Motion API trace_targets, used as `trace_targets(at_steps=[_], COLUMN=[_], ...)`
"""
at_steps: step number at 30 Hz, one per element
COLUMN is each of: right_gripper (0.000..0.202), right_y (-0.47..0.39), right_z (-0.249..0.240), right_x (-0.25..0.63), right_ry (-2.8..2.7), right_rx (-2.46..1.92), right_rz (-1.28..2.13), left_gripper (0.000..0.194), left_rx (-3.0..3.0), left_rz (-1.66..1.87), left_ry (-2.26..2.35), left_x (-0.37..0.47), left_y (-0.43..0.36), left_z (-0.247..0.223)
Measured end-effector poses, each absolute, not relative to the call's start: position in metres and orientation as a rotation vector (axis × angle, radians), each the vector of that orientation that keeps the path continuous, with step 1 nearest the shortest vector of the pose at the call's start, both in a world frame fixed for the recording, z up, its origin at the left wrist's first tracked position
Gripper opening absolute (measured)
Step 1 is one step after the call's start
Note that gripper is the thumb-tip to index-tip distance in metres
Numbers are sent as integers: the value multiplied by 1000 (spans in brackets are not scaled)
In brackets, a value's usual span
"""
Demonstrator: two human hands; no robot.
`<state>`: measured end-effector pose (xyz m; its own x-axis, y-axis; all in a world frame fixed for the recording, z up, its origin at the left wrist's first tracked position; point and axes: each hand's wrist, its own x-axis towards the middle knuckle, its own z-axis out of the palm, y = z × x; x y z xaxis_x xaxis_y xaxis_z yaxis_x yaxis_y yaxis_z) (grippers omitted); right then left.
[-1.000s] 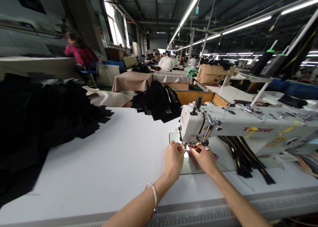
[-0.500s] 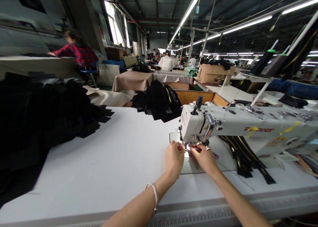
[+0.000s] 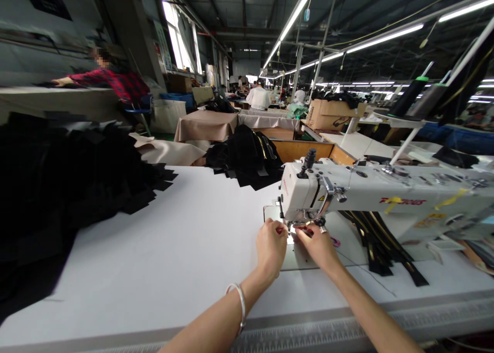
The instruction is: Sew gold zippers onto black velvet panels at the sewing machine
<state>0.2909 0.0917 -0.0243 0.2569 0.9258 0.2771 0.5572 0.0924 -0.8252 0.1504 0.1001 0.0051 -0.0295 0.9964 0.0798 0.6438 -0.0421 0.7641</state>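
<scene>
A white industrial sewing machine (image 3: 363,188) stands on the right of the table, its head over a lit metal needle plate (image 3: 290,240). My left hand (image 3: 270,245) is closed in a pinch just left of the needle area, fingertips at the presser foot. On the other side, my right hand (image 3: 317,245) pinches close to the needle, with a small dark piece by its fingers. Whatever either hand grips is too small to make out. Black zipper strips (image 3: 380,242) with gold teeth lie under the machine arm, right of my right hand.
A large stack of black fabric pieces (image 3: 69,188) covers the table's left side. Another black pile (image 3: 247,155) with gold zippers sits at the back edge. Thread cones (image 3: 409,98) stand at right. A person in a checked shirt (image 3: 123,85) leans over a table at far left.
The person at far left has leaned further left with an arm stretched out. My two hands stay at the needle with hardly any visible movement.
</scene>
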Motion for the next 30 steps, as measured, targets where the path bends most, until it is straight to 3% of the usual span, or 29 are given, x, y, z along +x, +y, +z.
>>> trace_targets(at_steps=[30], right_gripper=[27], right_y=[91], right_z=[-24], right_x=[291], right_ry=[-1417], right_rx=[-1600], right_rz=[485], left_gripper=[24], left_rx=[1761], left_rz=[844], left_ry=[1731], left_x=[150], left_y=[102], left_z=[4])
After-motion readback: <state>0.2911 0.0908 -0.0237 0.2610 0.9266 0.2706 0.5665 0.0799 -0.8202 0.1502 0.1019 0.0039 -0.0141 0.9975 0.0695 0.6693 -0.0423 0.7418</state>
